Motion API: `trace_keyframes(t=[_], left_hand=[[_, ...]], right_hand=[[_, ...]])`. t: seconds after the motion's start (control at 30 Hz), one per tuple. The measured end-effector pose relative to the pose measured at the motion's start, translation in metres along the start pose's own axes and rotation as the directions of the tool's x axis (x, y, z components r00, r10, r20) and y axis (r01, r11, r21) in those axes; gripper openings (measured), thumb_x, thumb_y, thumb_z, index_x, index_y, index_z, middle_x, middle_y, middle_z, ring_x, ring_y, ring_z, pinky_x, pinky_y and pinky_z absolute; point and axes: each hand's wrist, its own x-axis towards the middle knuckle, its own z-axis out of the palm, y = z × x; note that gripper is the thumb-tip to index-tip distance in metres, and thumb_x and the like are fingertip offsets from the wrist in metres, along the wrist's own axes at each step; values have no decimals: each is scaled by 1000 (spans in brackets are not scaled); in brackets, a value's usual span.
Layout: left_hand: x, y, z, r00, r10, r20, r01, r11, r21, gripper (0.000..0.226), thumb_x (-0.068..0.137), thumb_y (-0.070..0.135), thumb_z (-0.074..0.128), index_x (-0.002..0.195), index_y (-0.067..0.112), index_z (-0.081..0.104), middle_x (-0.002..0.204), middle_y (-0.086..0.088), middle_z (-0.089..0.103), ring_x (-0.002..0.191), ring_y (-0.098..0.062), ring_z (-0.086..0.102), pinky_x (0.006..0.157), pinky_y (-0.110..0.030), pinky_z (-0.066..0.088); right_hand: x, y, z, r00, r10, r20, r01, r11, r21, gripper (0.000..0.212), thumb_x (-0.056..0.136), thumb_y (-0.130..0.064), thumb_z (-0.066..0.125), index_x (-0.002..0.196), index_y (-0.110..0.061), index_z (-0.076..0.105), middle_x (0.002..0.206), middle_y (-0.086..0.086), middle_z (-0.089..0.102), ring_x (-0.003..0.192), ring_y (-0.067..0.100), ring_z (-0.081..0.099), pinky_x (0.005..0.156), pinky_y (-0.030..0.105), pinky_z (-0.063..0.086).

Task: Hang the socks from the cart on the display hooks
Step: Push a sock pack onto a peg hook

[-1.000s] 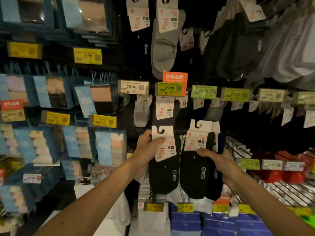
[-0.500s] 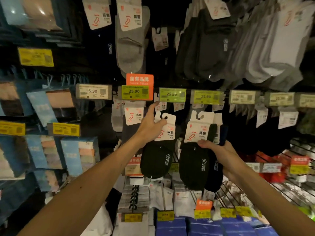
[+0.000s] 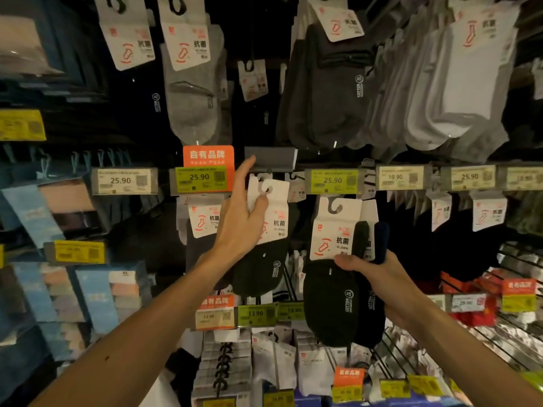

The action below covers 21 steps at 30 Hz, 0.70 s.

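My left hand pinches the white header card of a black sock pack and holds it up just under a display hook whose grey price flap is tipped up; my index finger touches that flap. The card's hook hole sits close below the hook. My right hand grips a bundle of black sock packs with white cards, lower and to the right. The cart is out of view.
Rows of hanging socks fill the wall: grey socks, dark ones and white ones above. Price tags line the rails. Blue boxed packs stand at left; wire shelves at lower right.
My left hand has raised its sock pack from chest height up to the hook rail and lifted the price flap. My right hand has stayed about level with its bundle.
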Motion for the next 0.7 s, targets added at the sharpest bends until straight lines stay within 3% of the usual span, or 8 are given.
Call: trace_keyframes(t=[0.03, 0.1, 0.3, 0.4, 0.47, 0.53, 0.6, 0.7], left_hand=[[3, 0, 0, 1000, -6, -6, 6, 1000, -2, 66, 102, 8, 50, 148, 45, 21, 103, 34, 62, 80, -17, 70, 66, -43, 61], [8, -3, 1, 1000, -31, -3, 31, 999, 15, 70, 102, 10, 50, 153, 43, 15, 110, 23, 64, 81, -16, 71, 68, -46, 61], [11, -9, 5, 999, 14, -42, -10, 996, 87, 74, 101, 11, 51, 156, 40, 9, 104, 13, 65, 75, -15, 70, 66, -44, 61], [13, -12, 9, 996, 42, -76, -34, 995, 98, 73, 101, 9, 50, 156, 39, 11, 105, 22, 60, 76, -17, 70, 65, -45, 60], [13, -15, 12, 993, 75, -86, -62, 988, 141, 74, 101, 9, 50, 157, 36, 10, 99, 21, 59, 71, -21, 69, 61, -48, 59], [12, -17, 13, 992, 82, -91, -65, 981, 180, 75, 100, 9, 50, 157, 35, 9, 87, 2, 66, 62, -23, 65, 55, -48, 57], [10, -17, 12, 992, 78, -97, -54, 972, 231, 77, 100, 8, 49, 158, 35, 6, 70, -8, 62, 50, -21, 58, 48, -37, 53], [7, -17, 10, 991, 107, -84, -75, 944, 321, 79, 100, 8, 49, 157, 35, 0, 56, -7, 52, 43, -18, 49, 38, -25, 40]], right_hand=[[2, 0, -1, 1000, -1, 1, 1, 1000, 6, 60, 61, -23, 80, 120, -17, 68, 107, 5, 76, 101, 27, 73, 94, 50, 55], [4, 1, -3, 1000, 1, -1, -1, 1000, 17, 59, 61, -22, 80, 119, -17, 68, 107, 6, 77, 100, 27, 73, 93, 50, 55], [10, 2, -2, 1000, 7, -2, -7, 1000, 26, 48, 71, -14, 78, 118, -18, 68, 106, 5, 77, 98, 23, 74, 87, 43, 58], [12, 1, -2, 1000, 8, 7, -8, 1000, 27, 42, 76, -11, 77, 116, -20, 68, 105, 3, 77, 96, 20, 74, 83, 38, 58], [12, 1, -2, 1000, 11, 23, -11, 999, 30, 37, 81, -9, 74, 115, -21, 68, 105, 2, 77, 95, 18, 74, 80, 35, 58], [12, 0, -2, 1000, 11, 28, -12, 999, 36, 36, 81, -8, 74, 114, -21, 68, 104, 1, 77, 94, 18, 75, 75, 32, 60], [12, 1, -3, 999, 7, 36, -9, 999, 39, 37, 79, -8, 75, 112, -21, 69, 102, 1, 78, 92, 18, 75, 71, 29, 60], [11, 0, -5, 999, 8, 50, -10, 1000, 30, 47, 71, -15, 77, 117, -20, 68, 106, 2, 77, 97, 19, 74, 80, 34, 59]])
